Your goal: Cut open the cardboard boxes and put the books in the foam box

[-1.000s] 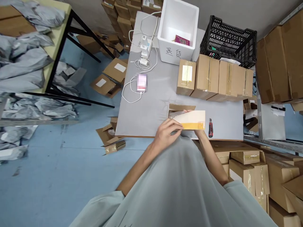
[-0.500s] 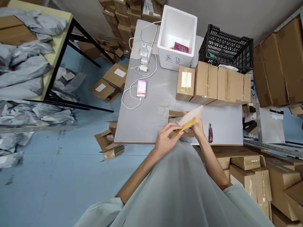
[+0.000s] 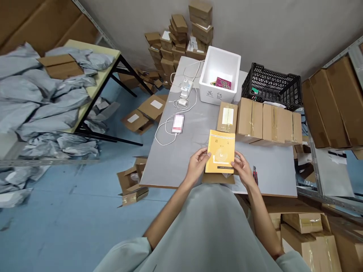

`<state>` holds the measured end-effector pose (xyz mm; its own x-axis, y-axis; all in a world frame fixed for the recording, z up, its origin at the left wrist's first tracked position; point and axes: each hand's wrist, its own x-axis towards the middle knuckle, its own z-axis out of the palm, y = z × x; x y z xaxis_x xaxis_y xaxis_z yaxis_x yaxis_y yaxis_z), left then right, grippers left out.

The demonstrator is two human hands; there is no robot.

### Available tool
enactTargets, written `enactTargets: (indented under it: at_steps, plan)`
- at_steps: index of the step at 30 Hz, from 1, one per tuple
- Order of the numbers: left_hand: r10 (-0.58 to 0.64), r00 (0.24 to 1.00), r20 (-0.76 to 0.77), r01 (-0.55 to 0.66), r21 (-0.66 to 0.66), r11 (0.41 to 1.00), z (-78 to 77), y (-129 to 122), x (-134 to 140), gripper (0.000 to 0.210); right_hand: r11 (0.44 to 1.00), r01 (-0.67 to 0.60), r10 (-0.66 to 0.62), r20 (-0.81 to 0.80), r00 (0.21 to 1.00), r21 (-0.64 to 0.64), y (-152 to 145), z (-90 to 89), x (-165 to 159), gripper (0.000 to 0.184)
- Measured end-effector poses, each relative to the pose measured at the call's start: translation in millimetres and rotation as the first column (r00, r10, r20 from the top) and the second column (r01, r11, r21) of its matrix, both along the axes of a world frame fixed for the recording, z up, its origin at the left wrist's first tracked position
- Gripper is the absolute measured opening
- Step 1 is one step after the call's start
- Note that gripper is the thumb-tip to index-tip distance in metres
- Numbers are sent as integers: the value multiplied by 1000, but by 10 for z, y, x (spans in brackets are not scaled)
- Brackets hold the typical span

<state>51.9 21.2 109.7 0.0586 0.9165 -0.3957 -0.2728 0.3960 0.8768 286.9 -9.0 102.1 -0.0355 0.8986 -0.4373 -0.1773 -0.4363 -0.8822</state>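
Observation:
A yellow book (image 3: 220,153) with printed characters and a ring design faces up between my hands. My left hand (image 3: 196,164) pinches its left edge, thumb on the cover. Along the opposite edge, my right hand (image 3: 244,169) grips it the same way. Beneath the book a cardboard box (image 3: 218,178) lies at the table's near edge, mostly hidden by it. A red and black box cutter (image 3: 255,175) rests on the table just right of my right wrist.
On the grey table (image 3: 164,166) stand a white foam box (image 3: 217,96), a black crate (image 3: 272,81), a row of taped cartons (image 3: 249,119), and a phone (image 3: 178,124) with charging cables. Grey parcels (image 3: 56,102) cover a side table at left. Opened cartons (image 3: 133,181) lie on the floor.
The book has turned from a tilted, edge-on position to show its front cover. My right hand has shifted to its right edge. The view has tipped upward.

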Motion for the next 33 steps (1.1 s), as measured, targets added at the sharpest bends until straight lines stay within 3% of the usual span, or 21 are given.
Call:
enactTargets:
  at_steps: [5, 7, 13, 18, 22, 25, 28, 31, 33]
  plan:
    - [-81, 996, 41, 83, -43, 996, 32, 55, -54, 68, 997, -42, 37, -80, 996, -62, 94, 14, -52, 93]
    - [-95, 995, 30, 96, -25, 995, 18, 70, -79, 67, 998, -22, 17, -95, 995, -54, 146, 6, -84, 88]
    - [-98, 995, -2, 98, -28, 995, -131, 116, -167, 65, 1000, 3, -1, -94, 996, 16, 317, -52, -170, 50]
    - [-281, 959, -24, 280, -58, 958, -245, 267, -274, 86, 999, -20, 23, -113, 993, 27, 395, -129, -182, 53]
    - [-249, 962, -110, 250, -6, 968, -288, 485, -291, 87, 997, -13, 21, -97, 995, 79, 516, -175, -170, 56]
    - [-172, 973, -155, 185, 72, 980, -280, 781, -250, 81, 987, 40, -30, -64, 997, 156, 792, -153, -158, 56]
    - [-114, 983, -146, 140, 181, 974, -143, 1308, -166, 80, 963, 68, -58, -46, 997, 259, 1333, -48, -144, 58]
    - [-103, 986, -133, 136, 268, 954, 208, 2048, -46, 76, 932, 103, -94, -43, 995, 347, 2107, 176, -155, 61]
    - [-10, 987, -161, 58, 299, 952, 503, 2538, 36, 71, 916, 106, -92, -56, 994, 387, 2630, 358, -181, 68]
